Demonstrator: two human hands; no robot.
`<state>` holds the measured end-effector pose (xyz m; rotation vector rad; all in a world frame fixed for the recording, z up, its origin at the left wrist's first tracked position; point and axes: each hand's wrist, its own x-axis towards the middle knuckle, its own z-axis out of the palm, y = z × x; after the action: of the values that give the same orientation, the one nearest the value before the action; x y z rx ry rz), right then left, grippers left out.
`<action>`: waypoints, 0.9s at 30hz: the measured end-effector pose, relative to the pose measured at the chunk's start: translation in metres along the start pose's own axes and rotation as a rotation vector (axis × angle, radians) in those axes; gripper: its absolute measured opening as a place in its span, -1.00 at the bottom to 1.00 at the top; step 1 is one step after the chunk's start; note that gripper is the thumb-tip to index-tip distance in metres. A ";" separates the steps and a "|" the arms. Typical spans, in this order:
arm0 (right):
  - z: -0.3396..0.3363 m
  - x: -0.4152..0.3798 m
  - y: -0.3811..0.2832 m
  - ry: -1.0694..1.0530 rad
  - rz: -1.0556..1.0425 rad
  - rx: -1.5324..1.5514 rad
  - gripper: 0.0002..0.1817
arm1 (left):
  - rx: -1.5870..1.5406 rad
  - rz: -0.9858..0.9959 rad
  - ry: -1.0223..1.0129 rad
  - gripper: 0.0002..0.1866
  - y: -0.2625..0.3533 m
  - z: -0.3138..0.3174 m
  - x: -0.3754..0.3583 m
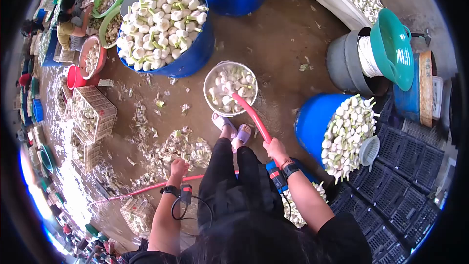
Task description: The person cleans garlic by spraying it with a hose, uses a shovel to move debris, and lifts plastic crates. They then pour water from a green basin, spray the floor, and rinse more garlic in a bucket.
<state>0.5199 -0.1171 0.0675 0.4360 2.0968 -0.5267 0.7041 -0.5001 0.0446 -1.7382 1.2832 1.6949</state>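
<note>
Right hand (276,149) grasping red hose (250,116) over basin (210,79); left hand (179,167) clenched; no legible writing.

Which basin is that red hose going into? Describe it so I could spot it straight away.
Start at the big blue tub heaped with white bulbs at the top of the wet brown floor. Just right of it, in front of the person's sandalled feet, sits a small round metal basin. Unlike the blue tubs, it is silvery, and the red hose from the right hand ends inside it.

Basin (211,76) on the floor (278,39) ahead of the feet, hose (250,116) end in it, big tub (193,58) behind-left (heaped full), another tub (312,122) right, crates (93,112) far left.
</note>
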 end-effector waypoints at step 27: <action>-0.009 -0.008 -0.054 -0.010 0.037 0.102 -0.71 | -0.172 0.050 0.053 -0.97 0.017 -0.008 0.036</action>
<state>0.4916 -0.1591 0.0896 0.5285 2.0548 -0.6150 0.6895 -0.5264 0.0181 -1.8737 1.2455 1.8470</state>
